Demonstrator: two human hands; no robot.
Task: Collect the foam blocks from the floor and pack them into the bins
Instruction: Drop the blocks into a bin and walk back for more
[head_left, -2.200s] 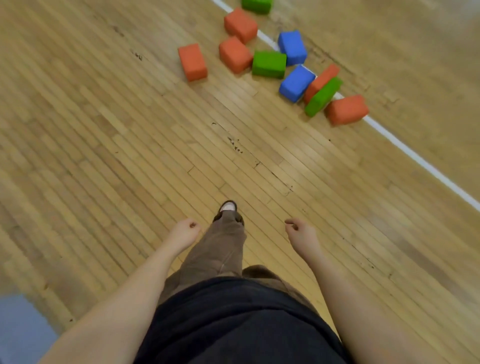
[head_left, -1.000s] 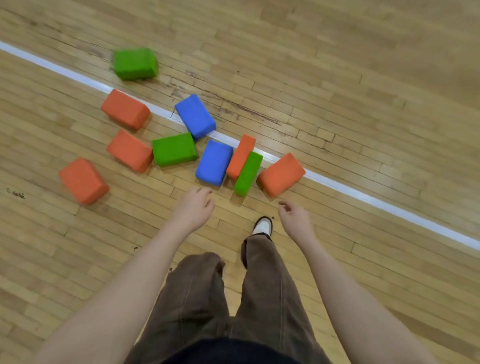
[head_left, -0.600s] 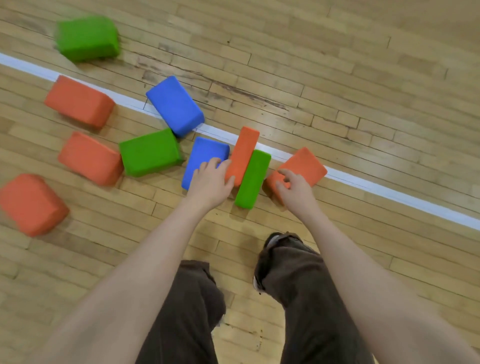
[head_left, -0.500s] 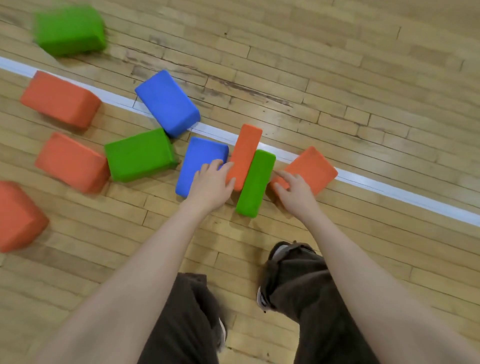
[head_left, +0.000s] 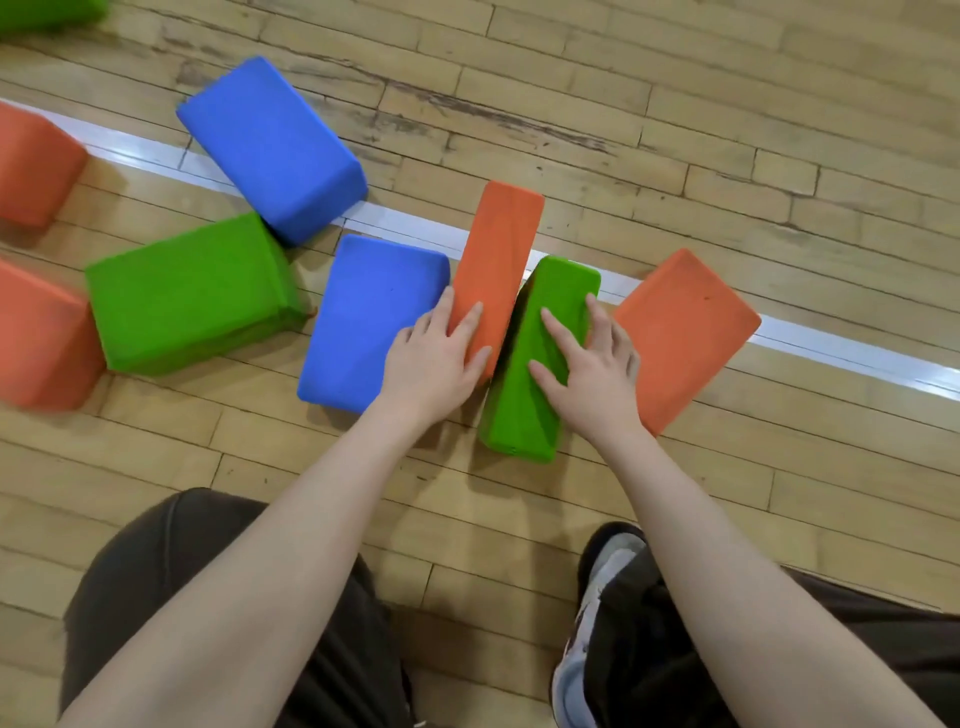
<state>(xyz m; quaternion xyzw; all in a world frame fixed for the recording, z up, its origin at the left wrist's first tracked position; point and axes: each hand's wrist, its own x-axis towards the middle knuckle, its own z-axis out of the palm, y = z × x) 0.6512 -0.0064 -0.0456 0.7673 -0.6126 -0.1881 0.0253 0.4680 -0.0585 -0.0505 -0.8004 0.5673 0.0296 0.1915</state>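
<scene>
Closer to the floor now than half a second ago, with both hands moved off the neighbouring blocks and onto the two upright ones in the middle.

Head view: left hand (head_left: 434, 358) laid on the near end of the narrow orange block (head_left: 497, 270), fingers spread over its top and thumb side against the blue block (head_left: 371, 317) just beside it; looks like a grasp being set, fingers only lightly curled. Right hand (head_left: 589, 369) draped over the narrow green block (head_left: 540, 358), thumb on the side facing the orange one, fingers over the far side next to the flat orange block (head_left: 683, 332); curled round it, grasping. Both narrow blocks standing on edge, leaning together and touching, across the white line (head_left: 831, 348) on the wood floor (head_left: 675, 130). Further left, a second blue block (head_left: 270, 145), a wide green block (head_left: 189, 291), and blurred orange blocks at the frame edge. No bins in sight, so nothing packed from this cluster yet.

Step in hand, as judged: lifting one block per hand. Best done by squeezing each across its narrow width, near the middle instead of the near end, so the foam does not pivot and droop. Worth separating the two slightly before lifting, since the leaning faces may drag on each other. Soft foam: firm pinch, no need for force.
</scene>
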